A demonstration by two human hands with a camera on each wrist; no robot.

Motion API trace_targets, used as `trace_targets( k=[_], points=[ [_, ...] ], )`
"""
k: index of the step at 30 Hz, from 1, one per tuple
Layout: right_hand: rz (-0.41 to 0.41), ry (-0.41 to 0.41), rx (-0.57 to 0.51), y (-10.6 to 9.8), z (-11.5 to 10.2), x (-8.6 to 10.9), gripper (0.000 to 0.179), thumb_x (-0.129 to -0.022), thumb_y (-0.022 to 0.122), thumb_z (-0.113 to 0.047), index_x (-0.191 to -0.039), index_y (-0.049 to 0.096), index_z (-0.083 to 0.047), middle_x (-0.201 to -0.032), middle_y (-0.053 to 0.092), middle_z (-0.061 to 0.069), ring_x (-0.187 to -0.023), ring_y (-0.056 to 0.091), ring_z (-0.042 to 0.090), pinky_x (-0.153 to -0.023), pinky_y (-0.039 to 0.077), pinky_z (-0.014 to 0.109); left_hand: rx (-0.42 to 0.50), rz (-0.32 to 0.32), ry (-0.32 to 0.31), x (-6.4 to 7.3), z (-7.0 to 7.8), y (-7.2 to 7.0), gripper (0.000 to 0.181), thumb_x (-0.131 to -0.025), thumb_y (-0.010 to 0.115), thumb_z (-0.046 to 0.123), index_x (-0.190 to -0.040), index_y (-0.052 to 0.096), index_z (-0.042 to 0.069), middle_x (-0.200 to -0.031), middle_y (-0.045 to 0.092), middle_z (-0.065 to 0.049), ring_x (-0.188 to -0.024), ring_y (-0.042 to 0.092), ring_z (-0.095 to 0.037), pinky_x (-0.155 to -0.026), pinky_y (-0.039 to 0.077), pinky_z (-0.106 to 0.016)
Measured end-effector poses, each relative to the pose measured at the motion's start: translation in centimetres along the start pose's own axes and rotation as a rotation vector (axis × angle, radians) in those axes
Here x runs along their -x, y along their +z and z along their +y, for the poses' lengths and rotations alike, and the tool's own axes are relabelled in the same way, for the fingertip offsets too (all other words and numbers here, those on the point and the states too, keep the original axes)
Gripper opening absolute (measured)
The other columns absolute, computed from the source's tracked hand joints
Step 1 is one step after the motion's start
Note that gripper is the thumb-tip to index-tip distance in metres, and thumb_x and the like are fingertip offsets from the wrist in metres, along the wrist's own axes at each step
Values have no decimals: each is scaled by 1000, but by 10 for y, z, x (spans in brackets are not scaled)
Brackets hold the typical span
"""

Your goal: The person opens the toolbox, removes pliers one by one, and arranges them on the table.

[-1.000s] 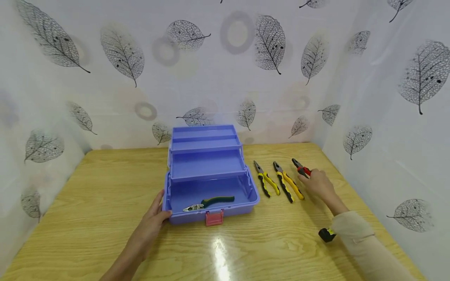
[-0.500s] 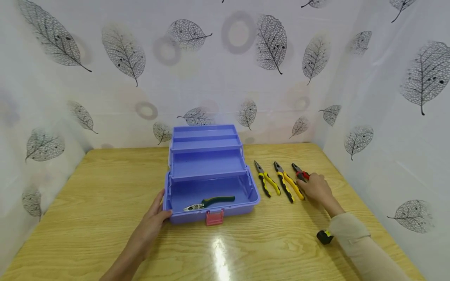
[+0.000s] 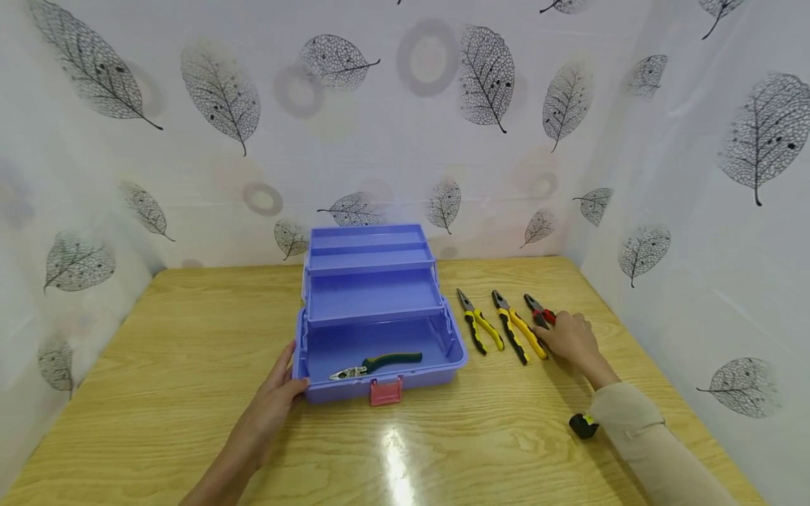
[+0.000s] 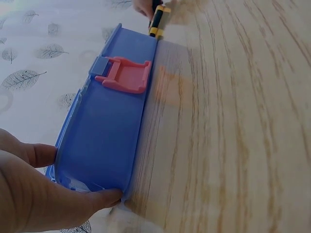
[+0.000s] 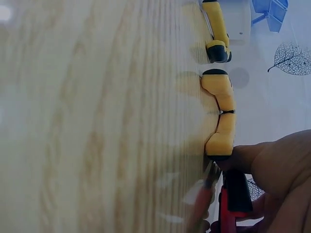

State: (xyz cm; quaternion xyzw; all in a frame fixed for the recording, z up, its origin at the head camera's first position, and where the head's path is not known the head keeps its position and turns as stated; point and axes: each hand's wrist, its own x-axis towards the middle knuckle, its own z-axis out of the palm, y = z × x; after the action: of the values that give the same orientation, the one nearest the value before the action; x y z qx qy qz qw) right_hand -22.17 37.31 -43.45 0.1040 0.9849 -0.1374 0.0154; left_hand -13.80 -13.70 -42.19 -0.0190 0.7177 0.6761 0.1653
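A purple-blue toolbox (image 3: 418,381) stands with its tiered trays raised and its pink latch (image 3: 386,392) hanging at the front. My left hand (image 3: 268,404) grips its left front corner; in the left wrist view the thumb and a finger clasp the box's end. Inside the bottom lie dark green-handled combination pliers (image 3: 395,359). Toward the table's right side, my right hand (image 3: 572,341) holds red-and-black pliers (image 3: 538,307), their head pointing away. The right wrist view shows the thumb against a black part of the grip (image 5: 237,191), while the other fingers are mostly hidden.
Yellow-and-black long-nose pliers (image 3: 470,318) and larger yellow-and-black pliers (image 3: 505,318) lie between the toolbox and my right hand. A black-and-yellow tape measure (image 3: 582,426) sits beside my right sleeve. Behind the wooden table (image 3: 209,316) hangs a leaf-printed curtain (image 3: 373,147).
The right hand and the red-and-black pliers have shifted slightly toward me from a second ago, then stayed nearly still. My left hand and the toolbox hold their place.
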Motion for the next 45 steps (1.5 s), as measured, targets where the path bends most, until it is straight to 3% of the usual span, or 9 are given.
trace_targets(
  k=[7, 12, 16, 20, 23, 26, 35, 41, 45],
  points=[
    [13, -32, 19, 1, -2, 1, 54, -100, 66, -38, -58, 47, -10, -58, 36, 4, -52, 36, 20, -47, 31, 30, 2, -6, 3, 1, 0, -1, 76, -107, 38, 7, -167, -8, 18, -170, 6, -22, -155, 15, -40, -125, 18, -56],
    [-30, 3, 39, -1, -3, 0, 55, -102, 60, -44, -60, 47, -11, -62, 38, 6, -52, 36, 19, -45, 30, 29, 5, -3, 7, 0, -1, -1, 76, -107, 39, 7, -167, -7, 19, -170, 6, -23, -155, 15, -40, -125, 18, -56],
    [10, -21, 33, -5, -7, 2, 53, -103, 59, -43, -65, 47, -8, -64, 39, 8, -54, 36, 21, -45, 30, 31, 10, -3, 14, 0, -1, -1, 76, -106, 38, 6, -167, -7, 18, -170, 6, -23, -155, 15, -40, -125, 19, -55],
    [78, -89, 37, -12, -20, 6, 49, -103, 59, -39, -86, 59, 7, -76, 52, 22, -63, 49, 32, -49, 41, 39, 15, -5, 21, 0, -1, -1, 76, -107, 38, 5, -167, -7, 17, -170, 6, -22, -155, 14, -39, -125, 19, -55],
    [102, -144, 19, -18, -37, 11, 56, -103, 59, -36, -115, 61, 19, -102, 60, 37, -84, 61, 48, -67, 55, 54, 15, -4, 21, 1, 0, -1, 76, -106, 38, 5, -167, -7, 17, -170, 6, -23, -155, 14, -39, -125, 18, -55],
    [112, -201, -19, -25, -55, 17, 61, -103, 60, -33, -132, 56, 20, -122, 58, 42, -108, 58, 56, -89, 52, 65, 13, -1, 18, 1, 0, 0, 76, -106, 38, 5, -167, -7, 17, -170, 6, -24, -155, 15, -40, -125, 19, -56],
    [132, -343, -130, -35, -95, 37, 56, -104, 62, -32, -134, 58, 16, -131, 60, 35, -123, 53, 53, -101, 47, 66, -5, 3, 10, 1, 1, 1, 76, -106, 39, 7, -167, -6, 18, -169, 8, -25, -154, 18, -41, -124, 19, -56],
    [135, -475, -228, -35, -117, 50, 40, -102, 67, -29, -119, 68, 8, -122, 67, 27, -113, 62, 43, -93, 53, 59, 3, 5, 12, 1, 0, 1, 77, -106, 39, 6, -167, -6, 19, -170, 7, -24, -154, 16, -41, -124, 18, -56],
    [103, -510, -271, -34, -132, 60, 47, -100, 70, -27, -132, 64, 7, -124, 67, 24, -112, 65, 40, -90, 56, 56, 7, 6, 4, 0, -1, 1, 78, -106, 40, 6, -167, -6, 19, -170, 6, -23, -155, 15, -41, -124, 18, -57]
  ],
)
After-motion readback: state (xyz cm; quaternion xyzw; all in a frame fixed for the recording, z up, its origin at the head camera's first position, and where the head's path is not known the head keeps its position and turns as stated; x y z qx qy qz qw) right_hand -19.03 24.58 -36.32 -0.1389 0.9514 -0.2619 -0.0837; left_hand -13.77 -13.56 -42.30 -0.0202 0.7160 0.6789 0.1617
